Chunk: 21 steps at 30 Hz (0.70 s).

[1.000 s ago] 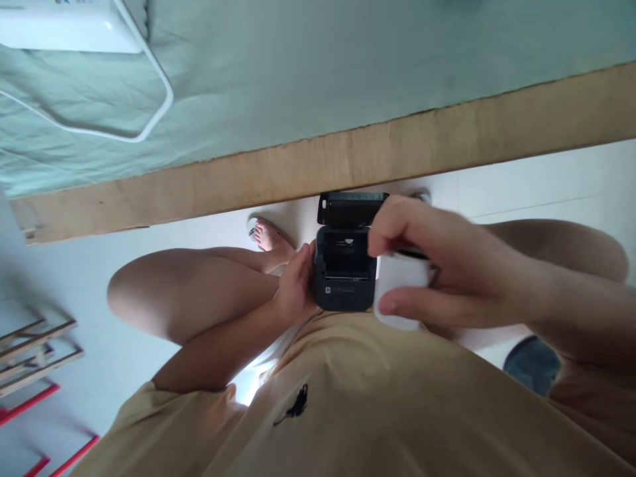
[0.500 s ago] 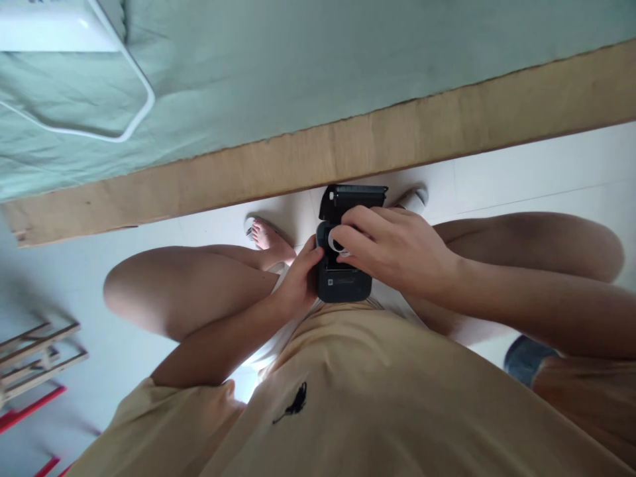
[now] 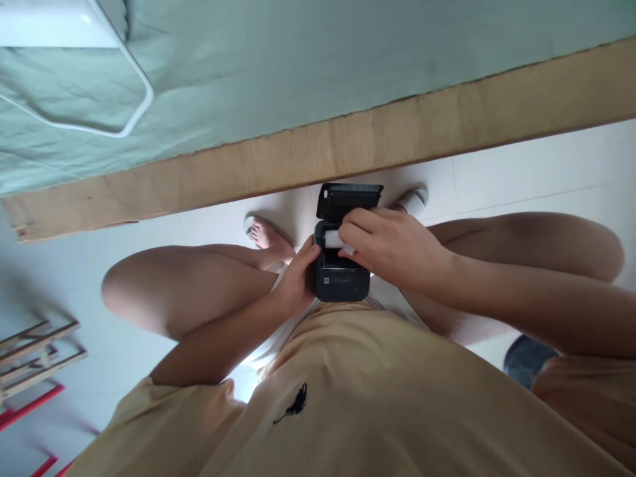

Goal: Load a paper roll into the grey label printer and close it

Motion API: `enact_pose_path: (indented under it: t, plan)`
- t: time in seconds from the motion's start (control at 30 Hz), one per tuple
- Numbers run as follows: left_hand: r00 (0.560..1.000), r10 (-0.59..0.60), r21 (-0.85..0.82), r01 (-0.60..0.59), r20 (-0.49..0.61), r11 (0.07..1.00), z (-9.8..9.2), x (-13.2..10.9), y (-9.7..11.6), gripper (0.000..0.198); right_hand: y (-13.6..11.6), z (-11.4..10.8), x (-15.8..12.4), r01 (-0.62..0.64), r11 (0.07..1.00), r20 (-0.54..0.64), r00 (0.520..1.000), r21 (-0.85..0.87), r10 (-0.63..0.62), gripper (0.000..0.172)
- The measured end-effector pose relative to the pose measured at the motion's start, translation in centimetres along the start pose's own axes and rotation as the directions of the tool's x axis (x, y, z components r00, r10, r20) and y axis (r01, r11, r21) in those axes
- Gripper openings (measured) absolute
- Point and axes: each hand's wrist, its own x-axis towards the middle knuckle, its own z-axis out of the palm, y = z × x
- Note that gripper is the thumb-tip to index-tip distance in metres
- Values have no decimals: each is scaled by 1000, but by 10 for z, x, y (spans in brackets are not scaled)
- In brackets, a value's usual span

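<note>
A small dark label printer (image 3: 342, 285) rests against my lap with its lid (image 3: 348, 200) swung up on the far side. My left hand (image 3: 298, 275) grips the printer's left side, thumb on its rim. Inside the open compartment lies a white paper roll (image 3: 332, 239), its left end showing. My right hand (image 3: 385, 242) has its fingers closed over the roll's right part, which they hide. Whether the roll sits fully on the compartment floor I cannot tell.
Beyond my knees runs the wooden edge (image 3: 278, 152) of a surface covered in green cloth (image 3: 318, 59). A white device (image 3: 59, 26) with a white cable (image 3: 142, 106) lies there at far left. Wooden and red frames (image 3: 40, 351) stand at lower left.
The paper roll has turned from showing its round end to lying lengthwise across the compartment, with my right hand still on it. My left hand keeps its hold on the printer.
</note>
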Motion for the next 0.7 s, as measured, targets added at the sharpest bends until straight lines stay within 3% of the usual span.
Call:
enact_pose_path:
  t: [0.13,0.33,0.5,0.7]
  plan:
    - [1000,-2,-14,2,-14,1000,-1,1,0,24,2,3,1,36,999,18,999,-6,-35,21]
    - [999,-26,-23,25,-32,999,-2,1,-1,28,3,8,-1,116,990,-306,943,-75,-133,29]
    - [999,-16,-18,16,-27,1000,-1,0,3,24,-4,8,-6,200,972,-268,950,123,-161,21]
    - [999,-41,41,41,-11,998,0,-3,8,47,-8,1,-11,227,935,-175,967,271,-184,29]
